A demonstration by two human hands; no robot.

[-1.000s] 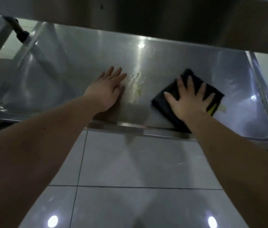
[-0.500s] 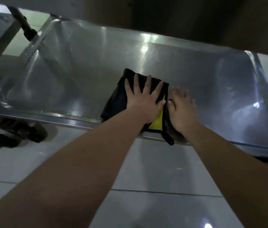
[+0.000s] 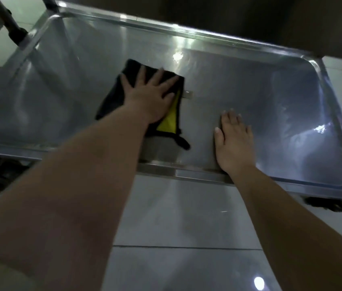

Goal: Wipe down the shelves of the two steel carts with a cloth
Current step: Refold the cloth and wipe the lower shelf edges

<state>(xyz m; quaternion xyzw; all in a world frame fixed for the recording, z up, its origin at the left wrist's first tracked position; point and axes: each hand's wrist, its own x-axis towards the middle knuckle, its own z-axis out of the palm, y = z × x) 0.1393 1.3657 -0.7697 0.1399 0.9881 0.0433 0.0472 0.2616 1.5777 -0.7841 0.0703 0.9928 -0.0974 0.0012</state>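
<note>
Both hands lie flat on the steel shelf (image 3: 270, 97): my left hand (image 3: 151, 97), fingers spread straight, presses the black-and-yellow cloth (image 3: 113, 99) onto its middle; my right hand (image 3: 234, 141) rests bare on the metal near the front rim.

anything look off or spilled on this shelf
Nothing spilled or damaged shows on the shelf. Only the cloth looks untidy: under the left hand it is bunched, its yellow side folded out, with a loop trailing toward the front rim. The right hand lies flat on steel.
</note>
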